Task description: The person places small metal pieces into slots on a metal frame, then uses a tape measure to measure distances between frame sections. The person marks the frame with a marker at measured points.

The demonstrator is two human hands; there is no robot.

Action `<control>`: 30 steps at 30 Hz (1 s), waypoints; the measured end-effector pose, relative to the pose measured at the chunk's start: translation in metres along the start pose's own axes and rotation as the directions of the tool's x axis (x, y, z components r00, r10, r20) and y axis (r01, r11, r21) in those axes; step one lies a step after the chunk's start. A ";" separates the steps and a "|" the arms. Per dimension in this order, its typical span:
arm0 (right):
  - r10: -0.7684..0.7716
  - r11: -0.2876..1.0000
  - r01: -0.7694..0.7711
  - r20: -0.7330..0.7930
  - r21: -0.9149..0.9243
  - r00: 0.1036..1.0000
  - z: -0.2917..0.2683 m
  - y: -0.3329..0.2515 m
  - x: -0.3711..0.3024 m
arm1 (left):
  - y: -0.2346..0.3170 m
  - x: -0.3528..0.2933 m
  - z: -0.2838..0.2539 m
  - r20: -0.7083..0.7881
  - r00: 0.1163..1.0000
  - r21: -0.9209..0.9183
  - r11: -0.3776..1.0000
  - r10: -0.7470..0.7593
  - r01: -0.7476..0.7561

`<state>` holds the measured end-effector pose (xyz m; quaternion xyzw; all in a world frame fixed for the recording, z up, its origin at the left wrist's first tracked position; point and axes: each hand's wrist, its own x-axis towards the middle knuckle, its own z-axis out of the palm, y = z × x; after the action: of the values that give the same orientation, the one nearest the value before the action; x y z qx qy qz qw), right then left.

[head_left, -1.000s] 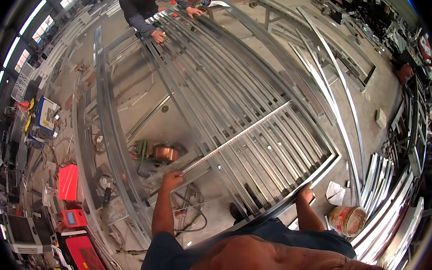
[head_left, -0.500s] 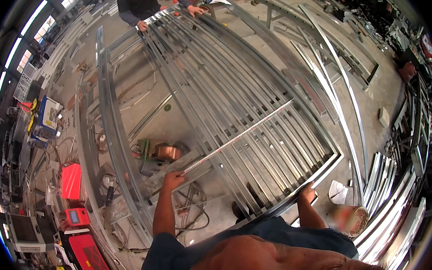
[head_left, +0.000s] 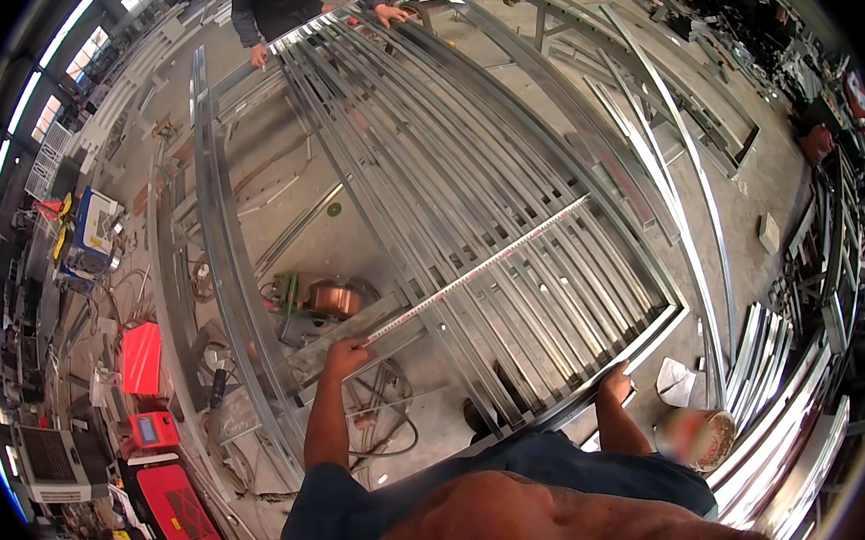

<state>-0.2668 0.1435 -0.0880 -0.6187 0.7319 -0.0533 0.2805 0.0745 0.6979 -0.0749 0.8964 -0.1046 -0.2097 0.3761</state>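
A large metal frame point(head_left: 675, 317) with many parallel bars lies in front of me. Across its near part, a white tape measure blade point(head_left: 483, 266) runs slantwise from the left side to the far right rail. My left hand point(head_left: 348, 354) is closed at the blade's near end, by the frame's left side; its fingertips are partly hidden. My right hand point(head_left: 616, 384) is closed around the near end rail at the right corner, thumb on top. At the far end stands a person point(head_left: 286, 4), one hand point(head_left: 259, 55) by the left corner, the other point(head_left: 392, 15) on the right corner.
Beneath the frame's left side sits a copper wire spool point(head_left: 335, 299), with cables point(head_left: 383, 407) nearby. Red machines point(head_left: 175, 508) stand at lower left. Long metal strips point(head_left: 681, 152) and stacked profiles point(head_left: 759, 358) lie right, near a round tub point(head_left: 706, 440).
At the far left corner, the other person's hand has shifted slightly outward to the left. My hands and the tape measure stay nearly where they were.
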 end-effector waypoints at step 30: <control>0.029 1.000 -0.028 -0.058 0.015 0.998 0.011 0.011 0.014 | -0.002 0.017 -0.008 0.036 0.999 0.039 0.999 -0.033 0.032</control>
<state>-0.2722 0.1360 -0.1064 -0.6045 0.7480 -0.0725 0.2641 0.0932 0.6987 -0.0767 0.9011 -0.1009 -0.2299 0.3535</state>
